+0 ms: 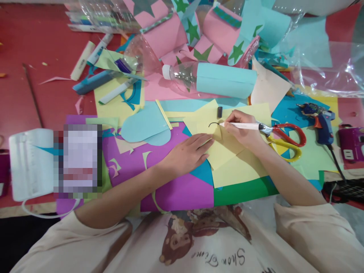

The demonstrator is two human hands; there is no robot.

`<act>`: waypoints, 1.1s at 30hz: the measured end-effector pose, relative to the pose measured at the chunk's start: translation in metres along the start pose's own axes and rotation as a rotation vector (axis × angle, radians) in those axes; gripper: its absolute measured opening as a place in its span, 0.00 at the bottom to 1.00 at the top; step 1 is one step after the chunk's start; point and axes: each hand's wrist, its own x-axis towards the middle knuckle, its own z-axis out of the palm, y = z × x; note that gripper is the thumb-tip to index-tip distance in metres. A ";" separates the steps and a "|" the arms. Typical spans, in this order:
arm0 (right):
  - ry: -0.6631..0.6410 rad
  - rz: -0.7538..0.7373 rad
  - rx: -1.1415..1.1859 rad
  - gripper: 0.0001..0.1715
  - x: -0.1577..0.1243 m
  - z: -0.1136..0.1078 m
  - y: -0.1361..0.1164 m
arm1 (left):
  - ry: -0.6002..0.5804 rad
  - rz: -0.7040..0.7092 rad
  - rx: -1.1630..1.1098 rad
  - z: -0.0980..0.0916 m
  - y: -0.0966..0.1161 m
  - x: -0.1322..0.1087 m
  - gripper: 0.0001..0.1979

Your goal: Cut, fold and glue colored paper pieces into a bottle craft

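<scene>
My right hand [240,131] is closed around a white marker [247,126], its tip touching a pale yellow paper sheet [227,151]. A short curved black line [212,124] runs from the tip. My left hand [189,151] lies flat with fingers stretched out at the sheet's left edge, beside a small yellow paper piece [216,133]. Just above the line rests a black marker cap [220,112]. Scissors [294,132] with red and yellow handles lie to the right of my right hand, their blades partly hidden.
Beyond the papers lies a plastic bottle [224,79] wrapped in light blue paper. Pink paper-covered pieces [165,36] with green stars are behind it. A glue gun [324,125] is at right. Light blue cutouts [142,125], several markers [82,60] and a blurred-out device [78,159] occupy the left.
</scene>
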 end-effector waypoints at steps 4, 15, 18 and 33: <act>-0.001 -0.008 0.002 0.07 0.000 -0.001 0.000 | 0.014 0.005 0.018 0.000 0.000 0.000 0.17; 0.008 -0.002 0.075 0.08 -0.003 -0.004 -0.003 | -0.012 -0.002 0.053 -0.001 0.001 0.001 0.17; 0.050 -0.063 0.126 0.08 -0.005 -0.004 -0.004 | -0.013 0.002 0.051 -0.001 0.001 0.000 0.18; -0.097 -0.098 0.231 0.07 -0.010 0.013 -0.010 | -0.093 -0.027 0.009 0.002 0.004 -0.003 0.20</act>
